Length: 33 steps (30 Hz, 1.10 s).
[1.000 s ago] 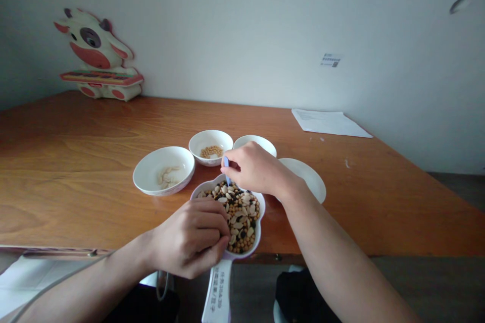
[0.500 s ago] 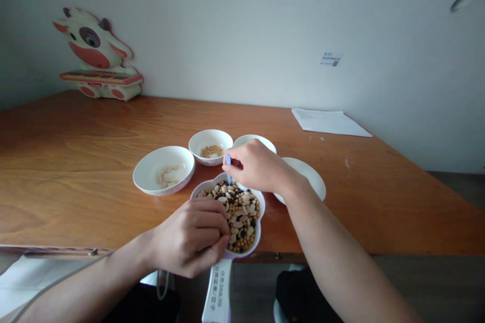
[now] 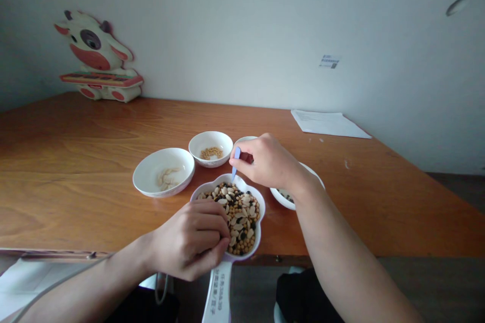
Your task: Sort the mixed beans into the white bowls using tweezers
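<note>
The back-right white bowl (image 3: 244, 139) and right-hand white bowl (image 3: 276, 196) are largely hidden by the right hand (image 3: 267, 161) and its forearm, and the printed handle (image 3: 217, 292) of the flower-shaped dish (image 3: 262, 206), set at the near edge of the table (image 3: 94, 202), is cut off below. Purple tweezers (image 3: 235, 164) are pinched in the right hand, wrist arched, tip angled down at the dish's far rim. The left hand (image 3: 195, 239) is curled over the dish's near-left side, its fingertips concealed, so whether the rim is grasped cannot be told.
</note>
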{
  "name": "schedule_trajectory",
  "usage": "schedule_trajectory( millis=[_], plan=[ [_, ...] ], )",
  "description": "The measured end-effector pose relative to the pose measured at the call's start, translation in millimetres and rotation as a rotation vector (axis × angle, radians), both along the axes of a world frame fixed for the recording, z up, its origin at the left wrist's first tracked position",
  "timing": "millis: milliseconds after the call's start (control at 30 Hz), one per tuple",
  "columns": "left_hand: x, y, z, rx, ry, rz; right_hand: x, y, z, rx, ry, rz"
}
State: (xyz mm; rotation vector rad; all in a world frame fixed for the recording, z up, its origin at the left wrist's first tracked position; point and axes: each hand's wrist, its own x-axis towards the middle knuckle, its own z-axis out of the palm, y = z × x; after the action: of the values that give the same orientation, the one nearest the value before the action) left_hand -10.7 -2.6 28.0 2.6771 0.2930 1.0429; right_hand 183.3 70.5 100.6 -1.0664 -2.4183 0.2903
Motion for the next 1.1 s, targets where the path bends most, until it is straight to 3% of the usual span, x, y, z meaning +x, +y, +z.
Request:
schedule_trajectory(
  millis=[1100],
  plan=[
    [2, -1, 2.4, -0.001, -0.005, -0.013, -17, -2, -15.5, 0.069, -0.147, 0.067]
  ],
)
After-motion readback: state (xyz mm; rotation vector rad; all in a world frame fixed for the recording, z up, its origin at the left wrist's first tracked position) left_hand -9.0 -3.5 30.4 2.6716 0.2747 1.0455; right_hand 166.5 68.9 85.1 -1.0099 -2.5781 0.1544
